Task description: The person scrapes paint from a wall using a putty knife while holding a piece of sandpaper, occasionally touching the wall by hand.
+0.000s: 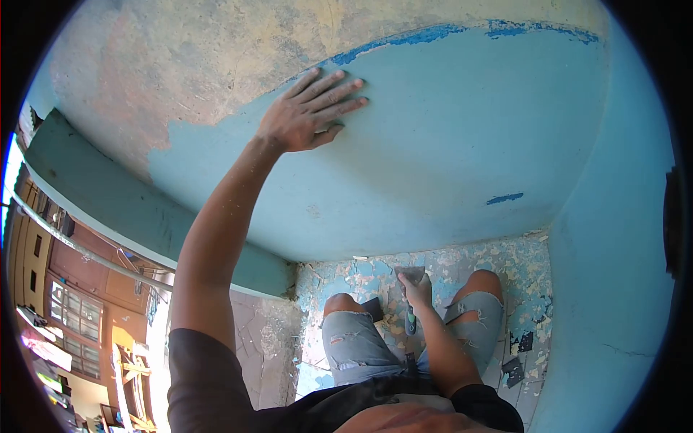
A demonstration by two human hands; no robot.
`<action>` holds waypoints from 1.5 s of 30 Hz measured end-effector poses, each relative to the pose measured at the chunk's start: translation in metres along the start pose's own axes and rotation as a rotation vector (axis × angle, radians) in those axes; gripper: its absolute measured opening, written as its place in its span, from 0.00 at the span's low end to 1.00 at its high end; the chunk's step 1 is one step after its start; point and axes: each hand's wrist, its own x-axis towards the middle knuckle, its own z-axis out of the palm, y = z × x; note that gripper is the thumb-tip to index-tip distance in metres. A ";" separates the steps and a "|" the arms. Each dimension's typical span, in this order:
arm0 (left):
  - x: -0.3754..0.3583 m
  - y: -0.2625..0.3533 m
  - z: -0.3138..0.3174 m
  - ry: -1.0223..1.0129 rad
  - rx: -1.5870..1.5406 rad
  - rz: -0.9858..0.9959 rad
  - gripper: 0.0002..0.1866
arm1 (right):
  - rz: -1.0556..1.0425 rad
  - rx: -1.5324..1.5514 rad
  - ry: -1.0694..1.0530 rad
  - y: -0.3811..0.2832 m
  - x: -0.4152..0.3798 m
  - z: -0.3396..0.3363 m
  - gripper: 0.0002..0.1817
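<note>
My left hand (307, 112) lies flat on the wall, fingers spread, where the light-blue paint (447, 123) meets the bare, patchy plaster (216, 58). Dust coats its fingers. Low between my knees, my right hand (417, 292) grips a paint scraper (410, 273) with a wide metal blade. The blade points toward the wall, and the scraper's dark handle shows below the fist. A strip of darker blue paint (411, 40) runs along the upper edge of the light-blue area. A small dark-blue patch (504, 198) shows lower on the right.
Paint flakes litter the floor (534, 289) around my legs. Dark scraps (514, 371) lie at the right, and a dark flat piece (373, 309) is beside my left knee. A blue side wall (621, 216) stands on the right; a green-blue ledge (108, 187) borders the left.
</note>
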 end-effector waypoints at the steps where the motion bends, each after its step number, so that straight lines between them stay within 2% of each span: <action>1: -0.010 -0.018 -0.004 0.035 0.035 -0.026 0.34 | -0.003 -0.004 -0.008 0.001 0.002 0.000 0.20; 7: -0.056 -0.101 -0.040 0.187 0.258 -0.186 0.31 | -0.008 -0.045 0.035 0.016 0.012 -0.009 0.20; 9: -0.063 -0.112 -0.042 0.207 0.307 -0.214 0.33 | -0.031 -0.093 0.030 0.028 0.023 -0.015 0.29; 13: -0.065 -0.115 -0.020 0.344 0.325 -0.254 0.36 | 0.098 -0.039 0.056 0.004 0.011 -0.020 0.24; 17: -0.069 -0.115 -0.015 0.356 0.326 -0.278 0.37 | 0.094 0.058 0.050 0.008 0.034 -0.029 0.22; 18: -0.069 -0.114 -0.016 0.358 0.322 -0.282 0.37 | 0.057 0.076 0.083 -0.012 0.028 -0.027 0.22; 21: -0.068 -0.113 -0.017 0.346 0.320 -0.294 0.37 | -0.179 0.136 0.066 -0.081 0.020 -0.014 0.22; 23: -0.068 -0.114 -0.016 0.361 0.321 -0.287 0.37 | -0.384 0.146 0.032 -0.150 0.007 -0.002 0.26; 25: -0.067 -0.111 -0.018 0.357 0.309 -0.293 0.37 | -0.804 0.093 0.144 -0.213 0.004 0.012 0.31; 29: -0.068 -0.114 -0.017 0.379 0.304 -0.280 0.37 | -1.340 0.099 0.445 -0.335 -0.027 0.038 0.34; 31: -0.068 -0.114 -0.017 0.395 0.290 -0.282 0.37 | -1.503 0.036 0.597 -0.381 -0.041 0.047 0.33; 34: -0.069 -0.113 -0.016 0.431 0.268 -0.288 0.36 | -1.568 -0.046 0.706 -0.420 -0.035 0.054 0.33; 37: -0.069 -0.113 -0.014 0.490 0.240 -0.293 0.35 | -1.695 -0.084 0.762 -0.426 -0.029 0.063 0.34; 40: -0.068 -0.113 -0.015 0.530 0.217 -0.299 0.33 | -1.731 -0.124 0.753 -0.425 -0.031 0.065 0.35; 41: -0.068 -0.113 -0.016 0.533 0.213 -0.290 0.33 | -1.727 -0.126 0.756 -0.424 -0.028 0.067 0.35; 43: -0.068 -0.113 -0.017 0.514 0.225 -0.293 0.34 | -1.626 0.105 0.752 -0.430 -0.023 0.069 0.35; 45: -0.070 -0.113 -0.017 0.495 0.237 -0.303 0.35 | -1.658 0.039 0.765 -0.421 -0.024 0.078 0.34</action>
